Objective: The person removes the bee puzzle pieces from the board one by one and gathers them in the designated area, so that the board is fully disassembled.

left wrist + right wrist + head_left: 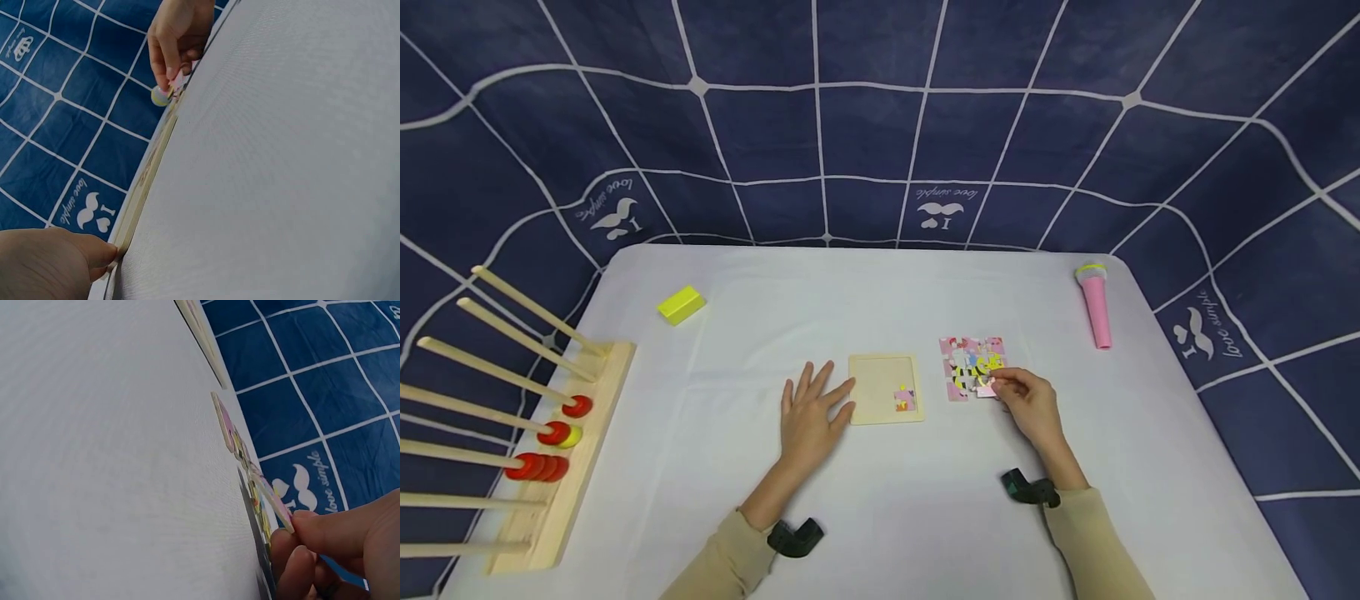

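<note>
A shallow wooden puzzle tray (872,392) lies mid-table, with one pink-and-yellow puzzle piece (905,400) in its lower right corner. My left hand (812,419) rests with spread fingers at the tray's left edge, the fingertips touching it. To the tray's right lies a cluster of joined puzzle pieces (962,358) showing a yellow-and-black striped figure on pink. With thumb and fingers, my right hand (1028,406) pinches a pink puzzle piece (272,501) at the cluster's lower right corner. In the right wrist view that piece is tilted up off the table.
A wooden bead rack (580,450) with upright pegs and red and yellow rings stands along the left side. A yellow block (681,305) lies at the back left, and a pink toy microphone (1096,307) at the back right. White cloth (880,517) covers the table.
</note>
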`<state>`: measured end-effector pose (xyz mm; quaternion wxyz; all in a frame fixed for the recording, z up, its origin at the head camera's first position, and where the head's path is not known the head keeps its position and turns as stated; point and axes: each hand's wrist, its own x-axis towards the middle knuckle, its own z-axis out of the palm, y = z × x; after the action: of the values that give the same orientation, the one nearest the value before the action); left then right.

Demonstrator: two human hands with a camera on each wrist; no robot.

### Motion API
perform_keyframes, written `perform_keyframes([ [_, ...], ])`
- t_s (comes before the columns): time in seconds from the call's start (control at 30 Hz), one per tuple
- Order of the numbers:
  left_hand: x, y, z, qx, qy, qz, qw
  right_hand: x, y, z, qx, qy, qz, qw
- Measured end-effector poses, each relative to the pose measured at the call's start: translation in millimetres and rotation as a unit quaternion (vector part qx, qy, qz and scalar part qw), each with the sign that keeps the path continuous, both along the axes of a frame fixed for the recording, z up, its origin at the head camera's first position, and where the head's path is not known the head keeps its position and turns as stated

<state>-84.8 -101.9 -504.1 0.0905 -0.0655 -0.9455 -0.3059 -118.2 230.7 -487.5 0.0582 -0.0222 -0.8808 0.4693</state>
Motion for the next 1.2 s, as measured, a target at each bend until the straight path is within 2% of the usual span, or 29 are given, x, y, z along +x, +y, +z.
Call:
perform_keyframes([
  [0.17, 0.1, -0.1, -0.3, -0.002, -0.001, 0.001, 1.0000, 1.0, -2.3, -2.7, 0.039, 0.027, 0.005, 0.9989],
  [0.3, -0.1, -0.2, -1.0, -0.003, 0.000, 0.000, 1.0000, 1.5, -4.8, -3.8, 0.093, 0.063, 0.006, 0.9936],
  [0.4, -0.5, 0.1, -0.3, 0.001, 0.001, 0.001, 1.0000, 0.9, -5.9, -5.1, 0.115, 0.082, 0.005, 0.9899],
  [0.63, -0.5, -0.6, -0.6, 0.002, 0.002, 0.002, 1.0000, 0.5, -7.7, -8.2, 0.121, 0.109, 0.007, 0.9866],
  [0.9, 0.0, -0.2, -1.4, 0.005, -0.002, -0.001, 1.0000, 0.4, -7.8, -10.4, 0.129, 0.102, -0.001, 0.9864],
  [1.0, -0.1, 0.0, -1.0, 0.005, 0.010, 0.000, 0.9999, -0.1, -7.6, -10.3, 0.129, 0.107, -0.005, 0.9858],
  [1.2, -0.7, 0.4, -0.2, 0.006, 0.006, 0.002, 1.0000, -0.3, -8.5, -9.7, 0.123, 0.115, -0.004, 0.9857],
])
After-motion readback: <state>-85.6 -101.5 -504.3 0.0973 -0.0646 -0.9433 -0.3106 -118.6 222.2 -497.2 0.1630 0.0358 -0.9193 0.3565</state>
